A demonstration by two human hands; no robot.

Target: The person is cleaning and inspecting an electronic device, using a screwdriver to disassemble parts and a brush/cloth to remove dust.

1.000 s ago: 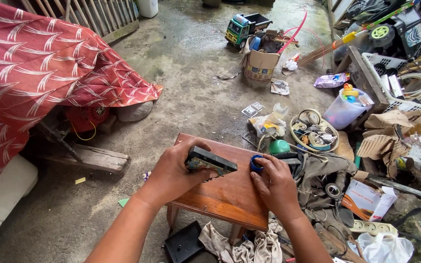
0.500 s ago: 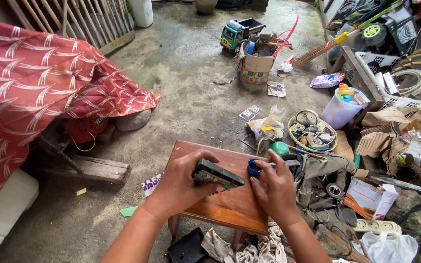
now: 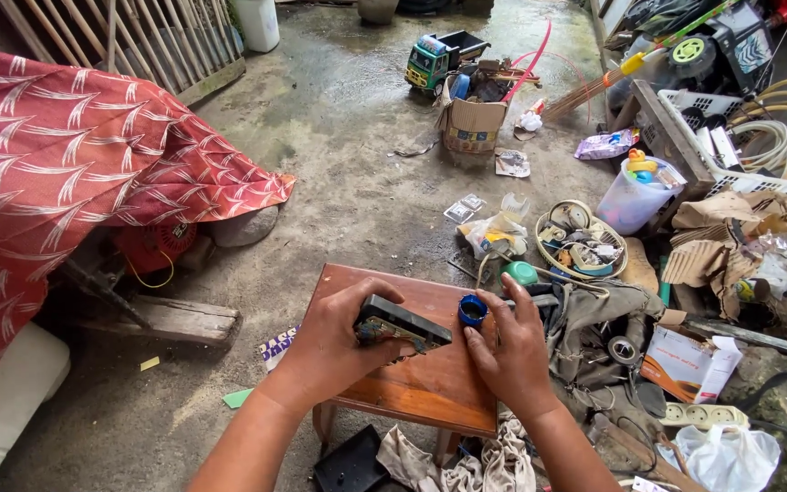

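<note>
Left hand: my left hand (image 3: 334, 342) is curled around a black box-shaped part (image 3: 403, 324), gripping it just above the counter (image 3: 412, 387), lower centre of the frame.
Right hand: my right hand (image 3: 507, 346) lies beside it, fingers spread, fingertips touching a small blue cap (image 3: 472, 311).
Counter: low, brown wood, standing on wet concrete floor (image 3: 339, 164).
Left of frame: red patterned cloth (image 3: 66, 191).
Upper centre: cardboard box (image 3: 472, 123), toy truck (image 3: 444, 56).
Right: round basket of parts (image 3: 583, 239).
</note>
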